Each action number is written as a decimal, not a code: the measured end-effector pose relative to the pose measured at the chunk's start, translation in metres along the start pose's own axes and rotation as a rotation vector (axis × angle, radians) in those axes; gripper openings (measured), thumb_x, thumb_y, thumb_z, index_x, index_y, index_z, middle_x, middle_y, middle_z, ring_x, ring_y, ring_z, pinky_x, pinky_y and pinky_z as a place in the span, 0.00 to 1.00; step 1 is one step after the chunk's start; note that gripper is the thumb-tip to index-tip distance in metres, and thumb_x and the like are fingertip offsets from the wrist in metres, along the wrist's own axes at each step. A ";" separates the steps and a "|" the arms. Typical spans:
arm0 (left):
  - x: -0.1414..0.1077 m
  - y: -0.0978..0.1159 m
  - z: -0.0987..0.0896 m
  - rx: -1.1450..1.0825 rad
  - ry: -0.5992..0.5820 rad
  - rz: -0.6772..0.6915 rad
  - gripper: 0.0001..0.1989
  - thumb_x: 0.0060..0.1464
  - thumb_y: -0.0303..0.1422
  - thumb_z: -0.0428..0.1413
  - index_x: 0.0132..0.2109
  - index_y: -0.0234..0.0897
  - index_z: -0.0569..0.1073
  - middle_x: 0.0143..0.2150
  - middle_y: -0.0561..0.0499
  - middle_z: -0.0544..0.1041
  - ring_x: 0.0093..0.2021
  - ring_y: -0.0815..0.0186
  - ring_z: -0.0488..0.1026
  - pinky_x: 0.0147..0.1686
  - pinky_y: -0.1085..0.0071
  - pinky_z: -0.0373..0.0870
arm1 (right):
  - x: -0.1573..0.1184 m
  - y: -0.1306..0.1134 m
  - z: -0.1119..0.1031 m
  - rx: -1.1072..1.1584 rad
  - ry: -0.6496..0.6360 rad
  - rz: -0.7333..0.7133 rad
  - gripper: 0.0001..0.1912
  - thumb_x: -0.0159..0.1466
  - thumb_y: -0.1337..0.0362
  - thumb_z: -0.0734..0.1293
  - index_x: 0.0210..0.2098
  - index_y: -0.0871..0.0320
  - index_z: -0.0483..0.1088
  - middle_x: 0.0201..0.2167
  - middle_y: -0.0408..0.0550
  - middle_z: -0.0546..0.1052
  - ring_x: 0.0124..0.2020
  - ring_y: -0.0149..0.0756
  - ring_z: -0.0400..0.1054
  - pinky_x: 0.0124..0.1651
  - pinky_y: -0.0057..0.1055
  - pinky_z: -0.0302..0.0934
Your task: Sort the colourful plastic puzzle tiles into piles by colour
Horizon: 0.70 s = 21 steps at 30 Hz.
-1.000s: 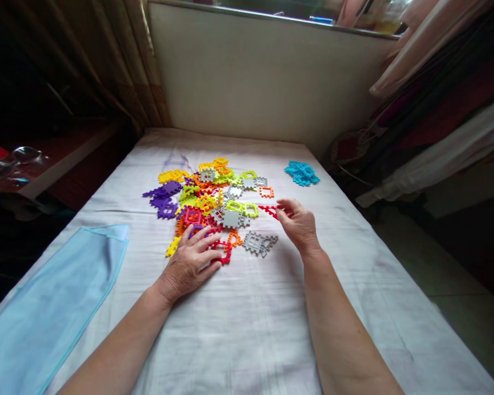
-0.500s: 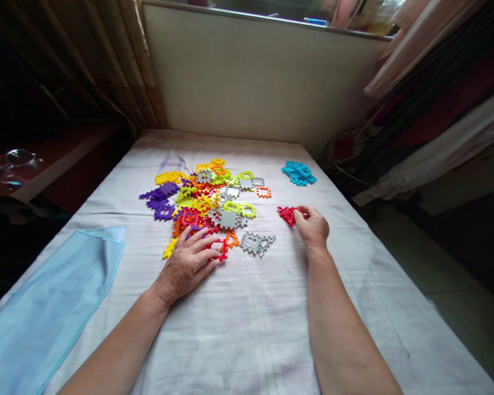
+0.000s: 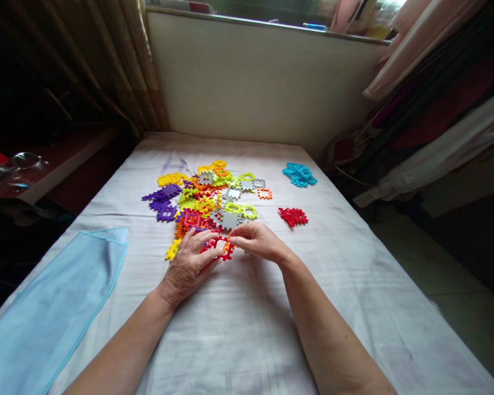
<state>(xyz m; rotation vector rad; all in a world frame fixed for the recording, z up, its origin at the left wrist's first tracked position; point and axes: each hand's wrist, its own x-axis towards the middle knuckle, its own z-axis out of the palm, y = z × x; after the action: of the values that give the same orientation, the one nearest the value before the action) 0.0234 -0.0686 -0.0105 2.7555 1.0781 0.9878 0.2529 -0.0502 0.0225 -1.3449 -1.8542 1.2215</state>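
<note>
My left hand (image 3: 195,260) lies with fingers spread over the near edge of a mixed-colour pile of notched plastic interlocking tiles (image 3: 206,206). Its fingertips touch a red square frame tile (image 3: 231,253). From the other side, my right hand (image 3: 257,241) pinches at the right edge of this red tile, thumb and fingers together. A bit of orange tile shows beside those fingertips; my right hand covers the spot where the grey tiles lay. A small heap of red tiles (image 3: 293,217) sits apart on the right.
A heap of blue tiles (image 3: 299,174) lies at the far right of the sheet-covered surface (image 3: 239,323). At left there is a folded light blue cloth (image 3: 61,302). A dark side table (image 3: 53,159) holds eyeglasses (image 3: 27,160). Hanging clothes crowd the right side.
My right hand has let go of the red tiles at right and moved left to the red frame tile. That tile has shifted slightly right. My left hand stays on the pile.
</note>
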 end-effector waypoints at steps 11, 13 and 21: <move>-0.003 -0.010 -0.003 0.090 0.079 -0.072 0.20 0.62 0.36 0.54 0.60 0.46 0.67 0.62 0.44 0.71 0.64 0.57 0.66 0.67 0.51 0.54 | -0.008 0.034 -0.059 0.161 0.558 0.127 0.13 0.51 0.56 0.69 0.31 0.59 0.76 0.26 0.44 0.78 0.26 0.31 0.68 0.31 0.27 0.63; -0.006 -0.019 -0.007 0.142 0.096 -0.145 0.20 0.63 0.37 0.53 0.61 0.46 0.66 0.62 0.44 0.71 0.64 0.55 0.65 0.67 0.49 0.52 | -0.016 0.052 -0.081 0.203 0.825 0.205 0.16 0.49 0.56 0.69 0.33 0.60 0.76 0.26 0.46 0.78 0.26 0.33 0.69 0.29 0.28 0.64; -0.021 -0.052 -0.011 0.250 0.134 -0.451 0.21 0.63 0.43 0.50 0.60 0.45 0.68 0.61 0.43 0.72 0.63 0.52 0.66 0.65 0.47 0.52 | -0.038 0.106 -0.109 0.080 1.071 0.360 0.17 0.50 0.56 0.68 0.33 0.61 0.77 0.23 0.49 0.77 0.24 0.37 0.69 0.27 0.31 0.64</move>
<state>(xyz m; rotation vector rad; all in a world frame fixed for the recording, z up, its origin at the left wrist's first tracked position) -0.0262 -0.0447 -0.0255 2.4539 1.8515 1.0350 0.4033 -0.0372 -0.0205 -1.8184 -0.8195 0.4828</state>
